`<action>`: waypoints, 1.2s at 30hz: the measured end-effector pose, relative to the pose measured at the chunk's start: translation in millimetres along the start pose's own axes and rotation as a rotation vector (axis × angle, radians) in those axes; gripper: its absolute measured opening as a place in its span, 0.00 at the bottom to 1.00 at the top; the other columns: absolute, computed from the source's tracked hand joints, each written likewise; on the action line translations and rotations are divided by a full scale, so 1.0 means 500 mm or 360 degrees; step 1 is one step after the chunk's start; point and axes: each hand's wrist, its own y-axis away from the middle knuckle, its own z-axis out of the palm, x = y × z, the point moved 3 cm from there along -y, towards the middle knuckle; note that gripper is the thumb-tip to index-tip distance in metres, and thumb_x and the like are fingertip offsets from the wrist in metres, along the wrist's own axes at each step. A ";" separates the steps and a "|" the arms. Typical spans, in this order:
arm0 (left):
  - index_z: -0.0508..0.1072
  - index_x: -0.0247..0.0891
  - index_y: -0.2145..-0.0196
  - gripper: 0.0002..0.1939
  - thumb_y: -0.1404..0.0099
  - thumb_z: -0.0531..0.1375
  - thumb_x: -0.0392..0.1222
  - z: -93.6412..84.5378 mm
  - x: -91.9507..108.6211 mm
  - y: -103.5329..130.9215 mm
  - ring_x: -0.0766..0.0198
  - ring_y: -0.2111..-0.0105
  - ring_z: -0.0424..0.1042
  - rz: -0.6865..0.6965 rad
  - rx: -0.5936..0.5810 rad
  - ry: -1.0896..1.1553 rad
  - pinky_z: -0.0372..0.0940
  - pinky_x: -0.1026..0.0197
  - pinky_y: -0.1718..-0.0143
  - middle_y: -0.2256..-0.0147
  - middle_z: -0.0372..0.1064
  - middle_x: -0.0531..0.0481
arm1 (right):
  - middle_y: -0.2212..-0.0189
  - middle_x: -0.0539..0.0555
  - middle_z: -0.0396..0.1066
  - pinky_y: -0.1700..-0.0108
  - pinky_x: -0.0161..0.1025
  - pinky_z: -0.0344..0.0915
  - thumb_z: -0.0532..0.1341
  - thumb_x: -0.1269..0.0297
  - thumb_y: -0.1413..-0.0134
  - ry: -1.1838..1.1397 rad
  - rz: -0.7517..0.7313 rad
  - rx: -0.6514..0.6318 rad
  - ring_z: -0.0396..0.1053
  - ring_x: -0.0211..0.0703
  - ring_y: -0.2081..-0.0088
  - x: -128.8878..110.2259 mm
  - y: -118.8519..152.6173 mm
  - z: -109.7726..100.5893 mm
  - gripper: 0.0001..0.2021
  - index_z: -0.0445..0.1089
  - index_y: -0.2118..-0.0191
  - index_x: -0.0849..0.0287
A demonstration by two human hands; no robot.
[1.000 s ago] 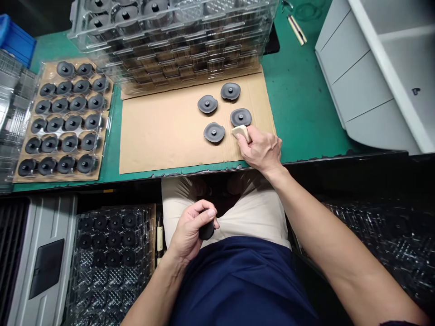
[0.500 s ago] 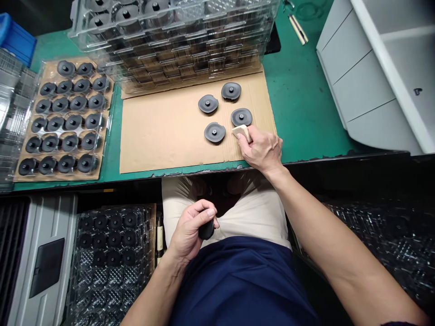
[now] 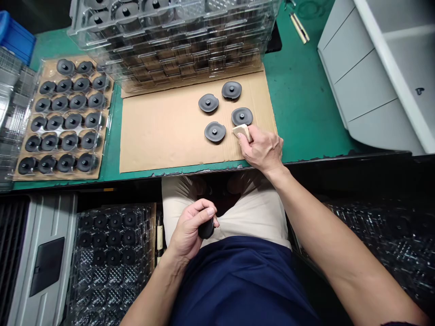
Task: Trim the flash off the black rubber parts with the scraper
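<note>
Wedge (image 3: 241, 131) — pale, matte — sits pinched in right hand (image 3: 262, 147); left hand (image 3: 190, 224) grips a rounded black piece (image 3: 206, 230).

Fairly bright, soft light is falling across the green tabletop (image 3: 299, 99), seemingly from above, and faint shadows are hugging the black discs (image 3: 215, 132). The stacked clear trays (image 3: 170, 50) at its far edge are throwing back white glints. Below its near edge, deep gloom is swallowing detail. Wide-angle distortion is stretching the pale bin (image 3: 367, 86) near its right corner.
</note>
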 end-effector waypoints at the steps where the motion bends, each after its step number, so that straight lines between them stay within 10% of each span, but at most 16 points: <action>1: 0.75 0.36 0.71 0.15 0.46 0.74 0.47 0.000 0.000 0.000 0.71 0.81 0.61 -0.0002 0.0001 0.0000 0.54 0.68 0.79 0.80 0.70 0.52 | 0.73 0.54 0.72 0.68 0.40 0.42 0.56 0.52 0.33 0.0003 0.0001 -0.0004 0.63 0.43 0.71 0.000 0.000 0.000 0.15 0.71 0.65 0.57; 36: 0.76 0.36 0.70 0.14 0.45 0.74 0.47 -0.002 -0.004 -0.005 0.72 0.81 0.61 0.0003 -0.0004 0.0051 0.55 0.70 0.78 0.79 0.71 0.51 | 0.71 0.57 0.73 0.68 0.41 0.43 0.56 0.52 0.32 0.0025 0.0033 -0.0065 0.65 0.46 0.70 0.001 -0.001 0.001 0.15 0.74 0.62 0.56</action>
